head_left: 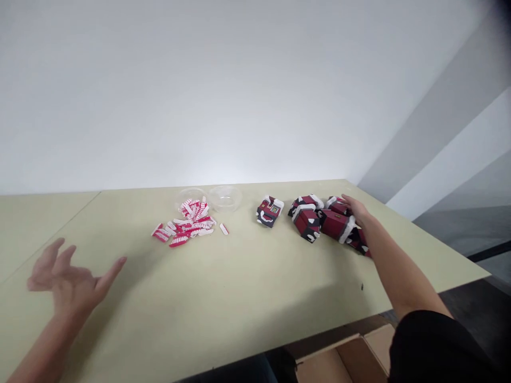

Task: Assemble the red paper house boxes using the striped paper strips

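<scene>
My left hand [75,279] is over the left part of the table with its fingers spread and nothing in it. At the right, my right hand [356,208] reaches to a heap of dark red, black and white folded boxes [335,224]; its fingertips are at the back of the heap, largely hidden, so its grip is unclear. One similar piece [269,211] lies apart, left of the heap. Red and white striped pieces [191,227] are piled left of centre, some in a clear round bowl [181,194]. A single small striped piece [224,229] rests beside that pile.
A second clear bowl [225,198] stands near the wall [239,96] behind the pale green table [223,298]. An open cardboard box [339,361] is below the front edge. A small dark bit [362,286] lies near the right front.
</scene>
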Demonstrator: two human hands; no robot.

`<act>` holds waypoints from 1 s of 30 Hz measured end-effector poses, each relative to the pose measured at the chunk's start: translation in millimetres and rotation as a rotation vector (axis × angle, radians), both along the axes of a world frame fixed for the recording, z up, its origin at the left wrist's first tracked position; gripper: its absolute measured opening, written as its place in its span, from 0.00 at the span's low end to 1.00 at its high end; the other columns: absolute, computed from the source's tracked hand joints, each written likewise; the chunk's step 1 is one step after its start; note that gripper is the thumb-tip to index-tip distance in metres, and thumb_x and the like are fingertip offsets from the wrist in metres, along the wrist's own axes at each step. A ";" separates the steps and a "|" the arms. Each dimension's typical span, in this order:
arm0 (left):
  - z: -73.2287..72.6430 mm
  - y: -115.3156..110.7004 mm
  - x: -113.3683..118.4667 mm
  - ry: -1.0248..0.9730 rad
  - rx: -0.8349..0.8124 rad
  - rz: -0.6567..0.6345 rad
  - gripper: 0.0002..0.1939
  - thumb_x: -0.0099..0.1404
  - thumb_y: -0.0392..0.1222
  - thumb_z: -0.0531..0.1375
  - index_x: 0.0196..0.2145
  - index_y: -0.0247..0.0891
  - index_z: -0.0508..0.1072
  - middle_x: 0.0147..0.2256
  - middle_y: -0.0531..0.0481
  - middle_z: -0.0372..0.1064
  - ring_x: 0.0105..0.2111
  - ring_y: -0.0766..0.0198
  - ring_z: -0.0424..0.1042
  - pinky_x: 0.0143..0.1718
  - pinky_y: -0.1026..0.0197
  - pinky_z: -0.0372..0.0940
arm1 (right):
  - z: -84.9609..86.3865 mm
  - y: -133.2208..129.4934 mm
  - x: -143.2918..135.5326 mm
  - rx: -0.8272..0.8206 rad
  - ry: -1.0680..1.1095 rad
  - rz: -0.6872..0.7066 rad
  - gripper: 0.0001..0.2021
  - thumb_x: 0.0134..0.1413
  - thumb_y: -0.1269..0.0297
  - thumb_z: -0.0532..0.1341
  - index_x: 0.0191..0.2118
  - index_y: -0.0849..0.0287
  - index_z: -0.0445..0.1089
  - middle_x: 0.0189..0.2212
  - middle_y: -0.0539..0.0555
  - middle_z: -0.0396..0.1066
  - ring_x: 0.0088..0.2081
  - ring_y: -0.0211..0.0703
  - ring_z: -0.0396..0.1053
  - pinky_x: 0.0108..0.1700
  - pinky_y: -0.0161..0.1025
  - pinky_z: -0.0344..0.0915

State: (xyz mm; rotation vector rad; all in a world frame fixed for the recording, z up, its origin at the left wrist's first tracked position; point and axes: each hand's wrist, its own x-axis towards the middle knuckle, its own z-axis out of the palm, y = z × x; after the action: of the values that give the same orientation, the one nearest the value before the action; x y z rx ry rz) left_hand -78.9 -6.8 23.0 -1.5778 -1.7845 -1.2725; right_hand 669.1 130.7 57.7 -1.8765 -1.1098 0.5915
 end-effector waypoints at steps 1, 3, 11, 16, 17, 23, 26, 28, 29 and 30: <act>-0.2 1.4 3.0 0.045 0.012 0.011 0.49 0.42 0.71 0.66 0.52 0.37 0.55 0.63 0.29 0.54 0.66 0.39 0.53 0.66 0.35 0.45 | -1.5 0.0 -7.7 -0.015 0.051 0.003 0.23 0.61 0.54 0.51 0.49 0.65 0.72 0.41 0.66 0.77 0.42 0.56 0.76 0.41 0.48 0.74; -0.4 2.6 11.2 0.092 0.002 0.005 0.49 0.45 0.71 0.65 0.53 0.36 0.53 0.63 0.28 0.54 0.66 0.40 0.53 0.65 0.36 0.47 | -5.0 0.0 -24.7 -0.035 0.141 0.017 0.21 0.60 0.54 0.52 0.50 0.64 0.71 0.42 0.63 0.77 0.43 0.53 0.76 0.41 0.45 0.74; 0.6 0.1 61.9 0.125 -0.051 -0.215 0.41 0.53 0.57 0.67 0.57 0.42 0.52 0.65 0.34 0.51 0.65 0.40 0.55 0.63 0.38 0.50 | 8.2 -24.2 -73.8 -0.143 0.204 0.186 0.22 0.54 0.49 0.63 0.49 0.57 0.73 0.48 0.57 0.76 0.49 0.53 0.73 0.51 0.46 0.71; -3.6 5.0 89.0 0.181 -0.014 -0.287 0.41 0.52 0.62 0.67 0.55 0.42 0.57 0.61 0.31 0.57 0.62 0.39 0.58 0.58 0.40 0.50 | 21.7 -86.3 -46.2 -0.171 -0.257 -0.131 0.38 0.50 0.37 0.63 0.61 0.54 0.64 0.58 0.65 0.67 0.60 0.64 0.65 0.63 0.59 0.58; -3.2 6.7 94.2 0.179 -0.019 -0.308 0.40 0.52 0.63 0.67 0.55 0.43 0.58 0.61 0.32 0.57 0.62 0.40 0.58 0.58 0.41 0.50 | 19.0 -99.8 -39.5 -0.213 -0.347 -0.252 0.39 0.51 0.36 0.61 0.63 0.55 0.63 0.59 0.69 0.66 0.61 0.69 0.62 0.63 0.62 0.56; 1.5 19.2 126.2 0.180 -0.005 -0.420 0.39 0.53 0.62 0.67 0.56 0.46 0.59 0.61 0.35 0.57 0.62 0.43 0.58 0.59 0.47 0.46 | -9.3 -155.6 -27.8 -0.471 -0.409 -0.455 0.36 0.54 0.46 0.61 0.62 0.66 0.61 0.55 0.83 0.64 0.57 0.77 0.65 0.50 0.62 0.64; -3.9 20.4 134.9 0.219 0.004 -0.426 0.40 0.56 0.63 0.65 0.59 0.47 0.54 0.62 0.36 0.56 0.63 0.44 0.57 0.58 0.49 0.47 | -17.9 -174.9 -41.8 -0.425 -0.433 -0.445 0.33 0.55 0.48 0.60 0.60 0.67 0.64 0.52 0.79 0.68 0.55 0.73 0.67 0.47 0.57 0.65; -10.8 18.9 136.4 0.237 -0.048 -0.460 0.41 0.57 0.65 0.63 0.61 0.48 0.53 0.63 0.36 0.55 0.63 0.43 0.56 0.57 0.50 0.47 | -23.6 -189.8 -59.7 -0.326 -0.411 -0.398 0.32 0.51 0.50 0.61 0.57 0.67 0.66 0.47 0.74 0.72 0.50 0.68 0.71 0.46 0.54 0.66; -14.4 17.9 136.2 0.240 -0.084 -0.487 0.42 0.56 0.65 0.63 0.61 0.48 0.53 0.64 0.36 0.55 0.63 0.43 0.56 0.58 0.49 0.47 | -26.9 -198.0 -71.5 -0.260 -0.383 -0.372 0.32 0.49 0.51 0.62 0.56 0.68 0.67 0.45 0.71 0.74 0.47 0.65 0.73 0.46 0.52 0.66; -17.7 16.9 135.4 0.236 -0.122 -0.515 0.42 0.56 0.66 0.63 0.61 0.47 0.54 0.64 0.36 0.54 0.63 0.43 0.56 0.58 0.49 0.47 | -30.4 -206.6 -85.2 -0.202 -0.350 -0.354 0.33 0.47 0.50 0.63 0.55 0.68 0.67 0.42 0.69 0.75 0.44 0.63 0.74 0.45 0.51 0.66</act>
State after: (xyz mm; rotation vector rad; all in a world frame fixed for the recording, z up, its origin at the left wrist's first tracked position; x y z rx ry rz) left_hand 56.6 10.1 5.3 -2.2525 -1.3779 -1.1338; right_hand 583.8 -75.9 27.3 -2.3483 -0.9215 0.1799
